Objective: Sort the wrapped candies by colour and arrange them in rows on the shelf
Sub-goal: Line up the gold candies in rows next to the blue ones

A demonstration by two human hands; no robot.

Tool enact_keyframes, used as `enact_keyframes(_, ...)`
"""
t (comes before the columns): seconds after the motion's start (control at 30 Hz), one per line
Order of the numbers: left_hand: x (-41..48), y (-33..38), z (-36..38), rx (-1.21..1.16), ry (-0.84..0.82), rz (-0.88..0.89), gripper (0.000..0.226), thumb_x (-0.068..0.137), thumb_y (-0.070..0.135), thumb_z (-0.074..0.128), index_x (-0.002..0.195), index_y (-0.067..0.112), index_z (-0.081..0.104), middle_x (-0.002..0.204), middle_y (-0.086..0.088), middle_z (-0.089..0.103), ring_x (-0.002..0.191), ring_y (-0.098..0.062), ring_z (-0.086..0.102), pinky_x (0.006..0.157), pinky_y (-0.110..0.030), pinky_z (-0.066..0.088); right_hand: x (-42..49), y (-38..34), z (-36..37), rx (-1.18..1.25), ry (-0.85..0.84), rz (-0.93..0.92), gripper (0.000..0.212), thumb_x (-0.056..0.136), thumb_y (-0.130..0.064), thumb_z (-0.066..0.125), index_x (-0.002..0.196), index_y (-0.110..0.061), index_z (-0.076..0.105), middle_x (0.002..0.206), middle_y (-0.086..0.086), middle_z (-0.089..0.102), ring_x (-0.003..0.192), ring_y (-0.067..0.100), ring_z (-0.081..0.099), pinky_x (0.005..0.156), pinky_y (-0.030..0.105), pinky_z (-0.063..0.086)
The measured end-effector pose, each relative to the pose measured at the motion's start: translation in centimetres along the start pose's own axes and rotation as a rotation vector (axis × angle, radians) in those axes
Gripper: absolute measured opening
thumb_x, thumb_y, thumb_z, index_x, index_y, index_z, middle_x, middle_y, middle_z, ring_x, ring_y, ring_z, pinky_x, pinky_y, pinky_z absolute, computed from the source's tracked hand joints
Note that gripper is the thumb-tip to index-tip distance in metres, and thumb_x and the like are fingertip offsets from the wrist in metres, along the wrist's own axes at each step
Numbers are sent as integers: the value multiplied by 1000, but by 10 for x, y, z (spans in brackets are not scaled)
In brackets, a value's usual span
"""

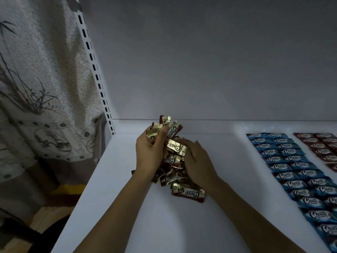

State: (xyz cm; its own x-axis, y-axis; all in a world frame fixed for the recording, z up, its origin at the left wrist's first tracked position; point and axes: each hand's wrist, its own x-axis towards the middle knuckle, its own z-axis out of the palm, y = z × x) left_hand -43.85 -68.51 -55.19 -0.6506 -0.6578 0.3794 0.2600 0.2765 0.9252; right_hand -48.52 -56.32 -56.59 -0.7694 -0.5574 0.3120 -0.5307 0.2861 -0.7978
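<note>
While the white shelf [127, 216] is offering open room along its left edge and front, beside the slotted upright [94, 73] and patterned curtain [36, 88], its right side is carrying two columns of blue candies [295, 172], with red candies [326, 148] running off frame. The left hand [149, 152] is gripping a fistful of gold candies [160, 128], thumb clamped over them, above the heap [173, 172] mid-shelf. The right hand [197, 159] is resting against the heap's side, fingers loosely extended, pinching nothing visible.

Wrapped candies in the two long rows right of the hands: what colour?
Blue wrapped candies, with white "Choco" lettering; clearest in the head view.
</note>
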Motion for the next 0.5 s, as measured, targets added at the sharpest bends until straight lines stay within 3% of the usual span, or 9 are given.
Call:
enact_keyframes(0.1, 0, 9, 2, -68, 56, -62, 31, 94, 23, 60, 63, 21, 55, 51, 13, 56, 51, 1, 54, 52, -14, 42, -2, -5, -12, 210, 127, 34, 35, 91, -35, 34, 106, -32, 65, 92, -5, 70, 88, 19, 66, 87, 40, 51)
enact_keyframes(0.17, -3, 16, 8, -100, 74, -98, 26, 94, 22, 60, 68, 19, 61, 55, 11, 61, 55, -1, 59, 53, -16, 46, -2, -14, -17, 354, 116, 52, 32, 88, -54, 42, 111, -39, 59, 107, -10, 67, 102, 9, 63, 88, 32, 50)
enact_keyframes(0.23, -8, 20, 18, -148, 56, -136, 25, 93, 22, 61, 69, 16, 62, 59, 5, 63, 59, -9, 60, 57, -25, 48, -2, -21, -15, 504, 104, 86, 46, 86, -63, 49, 124, -38, 51, 115, -13, 63, 109, 2, 59, 92, 27, 48)
enact_keyframes(0.33, -22, 27, 39, -312, 48, -278, 22, 93, 19, 59, 77, 7, 66, 69, -13, 66, 65, -20, 63, 62, -33, 51, -4, -36, -8, 641, 232, 85, 29, 93, -35, 50, 122, -28, 53, 100, -18, 63, 86, -11, 63, 70, 8, 48)
enact_keyframes(0.43, -31, 35, 54, -592, 31, -492, 17, 95, 20, 55, 92, 9, 68, 78, -6, 70, 69, -14, 67, 58, -24, 52, -1, -42, -1, 681, 379, 94, 16, 97, -24, 49, 107, -30, 60, 98, -11, 66, 88, 1, 66, 72, 16, 52)
enact_keyframes(0.5, -33, 36, 59, -732, -18, -613, 22, 95, 25, 54, 102, 10, 69, 92, -5, 71, 81, -14, 69, 66, -26, 53, 3, -41, 0, 699, 432, 117, 13, 97, -23, 51, 97, -29, 63, 97, -5, 68, 92, 11, 66, 78, 25, 54)
